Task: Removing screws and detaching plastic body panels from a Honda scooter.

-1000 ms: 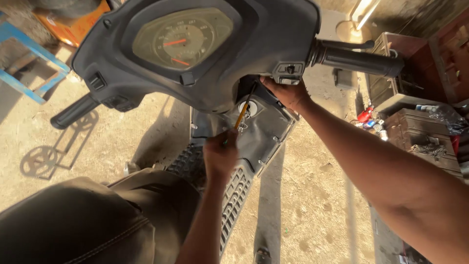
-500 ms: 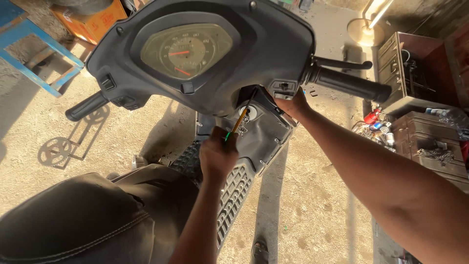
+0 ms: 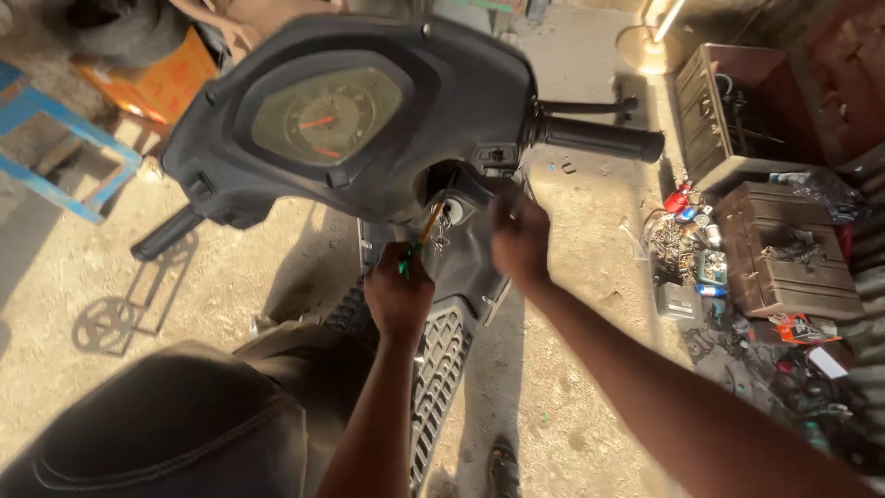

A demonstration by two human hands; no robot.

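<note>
**Screwdriver could slip off under the handlebar**

Your left hand (image 3: 398, 293) is clamped on the yellow-shafted screwdriver with a green handle (image 3: 419, 238), tip up in the dark plastic scooter panel (image 3: 466, 242) just above. Your right hand (image 3: 519, 238) presses that panel beside it; its grip is blurred, I cannot tell. A tilted shaft may skid toward those fingers.

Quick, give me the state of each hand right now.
Left hand: closed on the yellow-shafted screwdriver with a green handle.
Right hand: at the scooter's dark plastic front panel; blurred, grip cannot be told.
</note>
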